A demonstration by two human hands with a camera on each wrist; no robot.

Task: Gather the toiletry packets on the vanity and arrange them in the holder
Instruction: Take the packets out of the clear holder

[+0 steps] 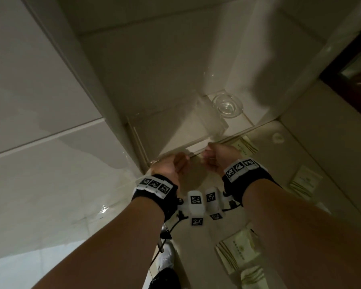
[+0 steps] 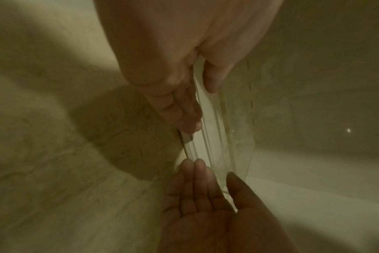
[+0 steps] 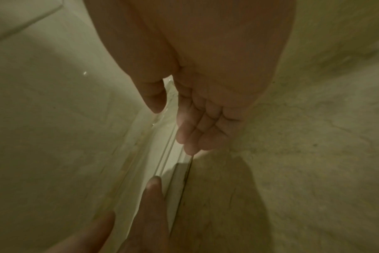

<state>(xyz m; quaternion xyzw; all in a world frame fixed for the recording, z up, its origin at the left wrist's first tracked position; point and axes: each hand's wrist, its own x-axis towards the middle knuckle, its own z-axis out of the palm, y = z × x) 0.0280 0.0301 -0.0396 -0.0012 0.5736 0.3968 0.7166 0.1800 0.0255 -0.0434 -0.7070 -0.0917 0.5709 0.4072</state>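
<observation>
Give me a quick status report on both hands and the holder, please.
Left hand and right hand both grip the clear holder, one at each end. Packets lie loose on the vanity. Nothing blocking.

My forearms are bare; no sleeves show. Each wrist carries a black band. On my left wrist band (image 1: 154,191) sits a white curved strip of three square black-and-white coded markers. My right wrist band (image 1: 241,184) bears the same kind of strip, three markers in a row. Between the two bands, on their inner sides, hang white blocky housings (image 1: 204,203), each face printed with one coded marker; four markers visible. Small metal screws fix the housings to the bands. A thin black cable (image 1: 171,226) runs down from the left housing. My left hand (image 1: 171,167) and right hand (image 1: 219,157) are bare, without gloves or rings.
</observation>
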